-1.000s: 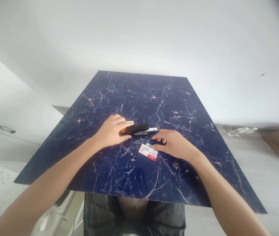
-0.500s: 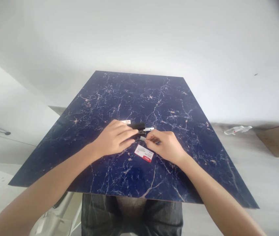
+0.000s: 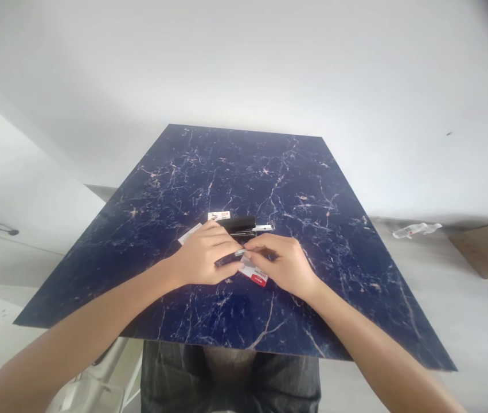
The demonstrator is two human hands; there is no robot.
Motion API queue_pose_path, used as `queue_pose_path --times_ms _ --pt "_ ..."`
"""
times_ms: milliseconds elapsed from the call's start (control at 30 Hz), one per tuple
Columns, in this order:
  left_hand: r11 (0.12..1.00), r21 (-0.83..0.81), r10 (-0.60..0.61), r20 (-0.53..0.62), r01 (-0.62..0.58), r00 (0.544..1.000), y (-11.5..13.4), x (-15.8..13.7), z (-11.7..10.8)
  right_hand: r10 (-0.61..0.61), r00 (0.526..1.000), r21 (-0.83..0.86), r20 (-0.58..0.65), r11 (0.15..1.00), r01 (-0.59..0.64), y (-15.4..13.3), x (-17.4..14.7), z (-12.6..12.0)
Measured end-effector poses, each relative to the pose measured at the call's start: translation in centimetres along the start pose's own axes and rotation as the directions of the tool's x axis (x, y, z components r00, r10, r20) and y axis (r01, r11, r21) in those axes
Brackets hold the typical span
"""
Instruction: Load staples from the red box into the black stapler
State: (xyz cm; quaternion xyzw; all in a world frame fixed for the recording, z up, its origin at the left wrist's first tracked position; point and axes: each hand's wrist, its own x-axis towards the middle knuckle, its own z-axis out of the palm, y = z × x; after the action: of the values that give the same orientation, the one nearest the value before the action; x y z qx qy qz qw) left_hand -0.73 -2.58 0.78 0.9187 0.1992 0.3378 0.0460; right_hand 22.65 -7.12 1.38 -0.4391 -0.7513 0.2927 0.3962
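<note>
Between the fingertips of both hands is a short grey strip of staples [image 3: 240,252]. My right hand [image 3: 284,261] pinches its right end between thumb and index finger. At its other end, my left hand [image 3: 207,255] has curled fingers and its thumb near the strip, in a loose pinch. Just behind the hands lies a black stapler [image 3: 239,223], its silver inner rail [image 3: 265,228] sticking out to the right. Under the fingertips lies a red and white staple box [image 3: 256,274], partly covered by my right hand.
A small white box [image 3: 218,215] lies behind the stapler. A white paper or card [image 3: 188,234] shows beside my left hand. All rest on a dark blue marbled table [image 3: 244,172]. On the floor at right are a clear plastic bottle [image 3: 416,230] and a cardboard box [image 3: 487,249].
My left hand has come off the stapler and moved slightly nearer me, to the strip. My right hand has brought the strip left and nearer, over the red and white box.
</note>
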Motion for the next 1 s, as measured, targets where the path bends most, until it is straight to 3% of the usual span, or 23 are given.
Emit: queue_pose_path --times_ms 167,300,400,467,533,633,767,1000 --pt "0.998 -0.058 -0.027 -0.057 0.024 0.998 -0.2 -0.3 0.5 -0.009 1.000 0.099 -0.009 0.995 0.010 0.1 0.0 0.1" --pt "0.995 0.002 0.103 -0.093 -0.103 0.990 -0.3 -0.5 0.5 0.122 0.988 0.303 0.094 0.942 -0.145 0.4 -0.1 0.3" --pt "0.989 0.024 0.145 -0.063 -0.144 0.987 -0.4 -0.4 0.2 0.166 0.970 0.338 0.177 0.916 -0.218 0.7 0.0 -0.1" --pt "0.992 0.062 0.116 -0.070 -0.112 0.991 -0.6 -0.3 0.0 0.153 0.979 0.249 0.134 0.951 -0.183 1.0 0.4 -1.0" --pt "0.992 0.122 0.059 -0.118 -0.044 0.991 -1.0 -0.2 -0.1 0.107 0.994 0.067 0.013 0.992 -0.108 1.6 0.9 -2.4" --pt "0.979 0.193 -0.034 -0.164 0.066 0.986 -1.8 -0.2 -0.2 0.053 0.989 -0.186 -0.140 0.979 -0.079 2.9 1.5 -4.2" --pt "0.968 0.203 -0.126 -0.110 0.146 0.986 -2.4 -0.4 -0.1 0.082 0.989 -0.289 -0.121 0.950 -0.114 4.7 1.8 -4.6" --pt "0.970 0.192 -0.130 -0.093 0.146 0.987 -2.3 -0.5 0.1 0.064 0.995 -0.315 -0.077 0.945 -0.085 5.6 1.7 -3.3"
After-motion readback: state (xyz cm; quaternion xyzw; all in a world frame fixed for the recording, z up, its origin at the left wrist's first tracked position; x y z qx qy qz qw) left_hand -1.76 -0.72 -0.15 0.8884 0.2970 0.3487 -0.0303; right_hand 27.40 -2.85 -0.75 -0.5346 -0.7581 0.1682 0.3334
